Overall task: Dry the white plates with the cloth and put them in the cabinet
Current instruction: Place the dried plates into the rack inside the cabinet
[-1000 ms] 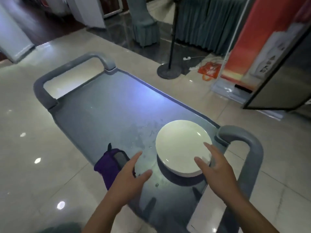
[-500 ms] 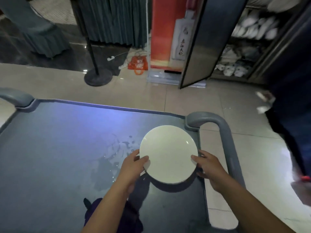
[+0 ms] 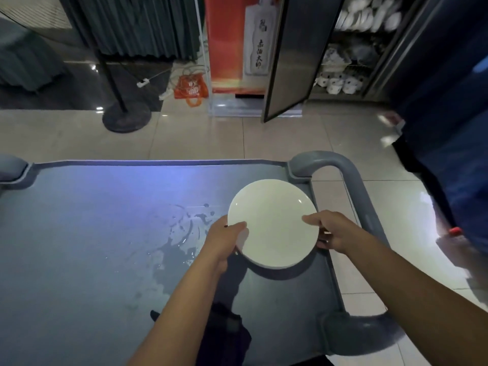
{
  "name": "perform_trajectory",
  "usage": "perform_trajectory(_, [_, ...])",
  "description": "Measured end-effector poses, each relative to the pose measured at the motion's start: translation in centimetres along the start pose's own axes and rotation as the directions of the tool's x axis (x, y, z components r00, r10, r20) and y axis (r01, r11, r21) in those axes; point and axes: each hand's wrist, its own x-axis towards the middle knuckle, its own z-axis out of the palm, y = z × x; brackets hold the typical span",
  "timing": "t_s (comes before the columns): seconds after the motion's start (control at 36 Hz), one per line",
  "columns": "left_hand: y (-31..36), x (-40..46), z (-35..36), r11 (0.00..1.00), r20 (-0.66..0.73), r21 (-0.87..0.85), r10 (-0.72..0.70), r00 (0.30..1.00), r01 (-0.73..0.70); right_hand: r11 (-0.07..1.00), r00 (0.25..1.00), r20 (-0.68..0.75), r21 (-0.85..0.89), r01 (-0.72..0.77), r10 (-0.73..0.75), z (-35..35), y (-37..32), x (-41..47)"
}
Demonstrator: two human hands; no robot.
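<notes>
I have the white plate (image 3: 273, 223) between both hands, lifted just above the right end of the grey cart (image 3: 87, 233); its shadow falls on the cart top beneath it. My left hand (image 3: 224, 239) grips the left rim, thumb curled over the top face and fingers hidden underneath. My right hand (image 3: 331, 231) pinches the right rim the same way, thumb on top, fingers curled below.

The cloth (image 3: 227, 331) lies dark and bunched at the near edge of the cart, partly behind my left forearm, apart from the plate. Neither hand touches it. Left of the plate a patch of water (image 3: 182, 233) shines on the cart top.

I cannot tell whether this plate is dry; its face looks clean with one small glint, which settles nothing. I see no other loose plate on the cart, so this may be the last one, or the only one in view.

The cabinet (image 3: 353, 48) stands far and to the right, its door (image 3: 298, 56) swung open, shelves already stacked with white dishes. What is left, as I judge it: carry this plate across the floor and set it on a shelf.
</notes>
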Motion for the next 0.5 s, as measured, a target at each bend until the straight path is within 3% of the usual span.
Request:
perform_trajectory(0.17, [0.5, 1.0, -0.8, 0.995, 0.008, -0.042, -0.092, 0.996, 0.092, 0.999, 0.999, 0.039, -0.023, 0.026, -0.025, -0.2, 0.5, -0.7])
perform_trajectory(0.5, [1.9, 1.5, -0.5, 0.999, 0.019, 0.046, -0.008, 1.000, 0.007, 0.996, 0.994, -0.049, 0.000, 0.093, -0.093, 0.0, 1.2, 0.1])
